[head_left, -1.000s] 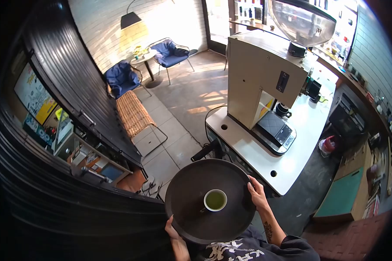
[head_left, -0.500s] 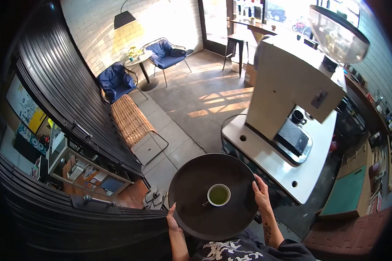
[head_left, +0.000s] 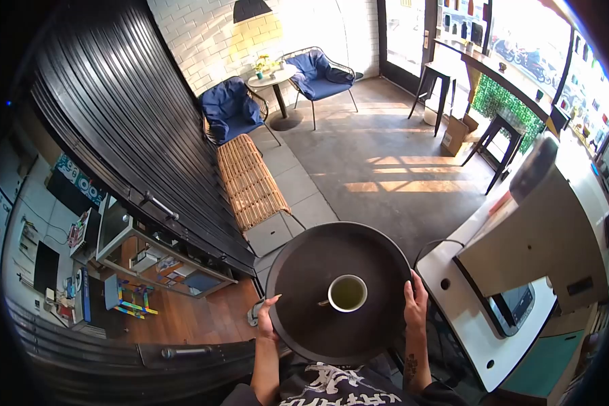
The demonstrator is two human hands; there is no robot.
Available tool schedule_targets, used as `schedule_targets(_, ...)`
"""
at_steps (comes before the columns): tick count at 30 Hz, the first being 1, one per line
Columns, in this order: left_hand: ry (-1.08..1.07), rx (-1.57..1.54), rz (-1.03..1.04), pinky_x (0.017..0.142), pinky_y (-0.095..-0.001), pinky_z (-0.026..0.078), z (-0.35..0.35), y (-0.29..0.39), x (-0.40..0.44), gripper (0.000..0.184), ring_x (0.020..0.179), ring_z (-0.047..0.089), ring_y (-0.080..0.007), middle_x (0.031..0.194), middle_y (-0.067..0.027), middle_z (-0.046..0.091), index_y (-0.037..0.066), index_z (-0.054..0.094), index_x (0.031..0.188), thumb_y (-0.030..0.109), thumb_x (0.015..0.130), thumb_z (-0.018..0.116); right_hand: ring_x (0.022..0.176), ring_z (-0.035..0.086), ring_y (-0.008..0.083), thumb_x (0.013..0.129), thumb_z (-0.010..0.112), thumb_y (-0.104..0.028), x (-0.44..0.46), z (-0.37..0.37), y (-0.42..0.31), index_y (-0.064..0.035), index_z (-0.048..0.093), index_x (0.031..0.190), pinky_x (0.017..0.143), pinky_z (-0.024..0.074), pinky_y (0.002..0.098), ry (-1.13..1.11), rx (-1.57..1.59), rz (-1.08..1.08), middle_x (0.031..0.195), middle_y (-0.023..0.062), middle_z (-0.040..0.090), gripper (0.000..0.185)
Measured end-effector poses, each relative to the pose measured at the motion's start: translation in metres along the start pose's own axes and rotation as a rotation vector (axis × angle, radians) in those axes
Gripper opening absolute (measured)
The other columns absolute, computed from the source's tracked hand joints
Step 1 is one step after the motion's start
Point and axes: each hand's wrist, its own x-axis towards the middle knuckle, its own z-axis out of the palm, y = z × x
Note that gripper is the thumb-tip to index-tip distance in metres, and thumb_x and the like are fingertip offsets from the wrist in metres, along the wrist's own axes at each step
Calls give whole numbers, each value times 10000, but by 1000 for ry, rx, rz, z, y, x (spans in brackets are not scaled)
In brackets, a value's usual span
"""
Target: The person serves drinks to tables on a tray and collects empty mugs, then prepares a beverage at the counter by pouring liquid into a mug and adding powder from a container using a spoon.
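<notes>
Cup: A white cup (head_left: 357, 306) of green liquid (head_left: 347, 294) stands upright near the middle of a tray, its small handle (head_left: 323, 304) pointing to the person's left.
Tray: The round, dark brown tray (head_left: 314, 260) has a raised rim and is held out in front of the person's dark shirt (head_left: 342, 392).
Left hand: The left hand (head_left: 266, 321) grasps the tray by its left rim, thumb on the edge, the other fingers mostly hidden below. The forearm rises almost straight from the bottom of the view.
Right hand: The right hand (head_left: 416, 303) grasps the opposite rim, slightly farther forward, fingers wrapped around the outer side. Its forearm, marked with a tattoo (head_left: 411, 367), also points ahead; the two arms run roughly parallel.
Edge on the right: A white table (head_left: 463, 304) bearing a large beige machine (head_left: 541, 237) has its near edge just beside the right hand, as seen from above.
Edge on the left: A black corrugated wall (head_left: 128, 128) runs alongside, with a wicker bench (head_left: 250, 183) against it.
Open room: Bare grey floor (head_left: 358, 152), striped with sunlight, stretches ahead between bench and table, reaching two blue-cushioned chairs (head_left: 233, 111) at left, dark stools (head_left: 497, 142) at right and a glass door (head_left: 404, 37) beyond.
</notes>
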Motion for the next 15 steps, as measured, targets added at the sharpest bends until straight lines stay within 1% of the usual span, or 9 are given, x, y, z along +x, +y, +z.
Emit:
schedule_targets(2, 7, 0, 9, 825, -363, 550, 6, 16, 19, 342, 894, 675, -262, 1034, -138, 689, 5, 643, 1081, 260, 866, 569, 1033, 563, 113, 986, 505, -84, 22, 18, 5, 53, 501, 1308, 913, 430, 246, 8, -7, 5, 1148, 72, 621, 350)
schedule_targets(4, 8, 2, 3, 820, -365, 552, 29, 32, 32, 354, 890, 674, -266, 1033, -142, 688, -6, 642, 1076, 266, 861, 569, 1041, 554, 109, 985, 506, -81, 45, 31, 10, 48, 503, 1307, 925, 418, 243, -5, -2, 14, 1151, 64, 619, 347)
schedule_targets(7, -46, -34, -22, 822, -372, 551, 30, 49, 65, 364, 890, 671, -269, 1032, -143, 687, -10, 641, 1070, 273, 850, 575, 1045, 549, 110, 984, 508, -85, 79, 50, 14, 45, 500, 1312, 933, 413, 246, -10, 31, 28, 1151, 62, 617, 352)
schedule_targets(9, -30, -35, -8, 820, -375, 551, 37, 58, 88, 366, 890, 670, -271, 1031, -143, 687, -11, 641, 1066, 274, 845, 578, 1058, 545, 116, 984, 508, -87, 101, 62, 15, 44, 496, 1316, 947, 406, 251, -3, 56, 62, 1153, 64, 616, 357)
schedule_targets(11, -23, -27, 1, 818, -377, 550, 42, 70, 120, 368, 889, 669, -272, 1029, -144, 687, -12, 641, 1061, 276, 839, 582, 1075, 530, 104, 984, 519, -94, 125, 71, 24, 48, 497, 1309, 957, 388, 236, 5, 22, 81, 1171, 41, 600, 356)
schedule_targets(12, -15, 2, -12, 814, -377, 550, 43, 76, 139, 362, 887, 669, -273, 1026, -145, 688, -11, 643, 1054, 273, 838, 584, 1067, 533, 102, 986, 516, -98, 138, 75, 31, 46, 497, 1312, 948, 391, 233, 22, 0, 57, 1165, 34, 604, 357)
schedule_targets(13, -6, 32, -29, 810, -376, 550, 44, 82, 158, 356, 884, 669, -274, 1023, -146, 688, -11, 644, 1046, 270, 836, 585, 1067, 533, 102, 986, 516, -98, 153, 80, 36, 46, 497, 1312, 948, 391, 233, 39, -1, 53, 1165, 34, 604, 357)
schedule_targets(15, -20, 31, -56, 807, -376, 550, 50, 93, 194, 355, 883, 669, -275, 1021, -146, 688, -12, 646, 1044, 266, 832, 586, 1069, 545, 122, 984, 512, -98, 176, 90, 42, 47, 506, 1306, 951, 407, 259, 79, -13, 48, 1159, 69, 617, 353)
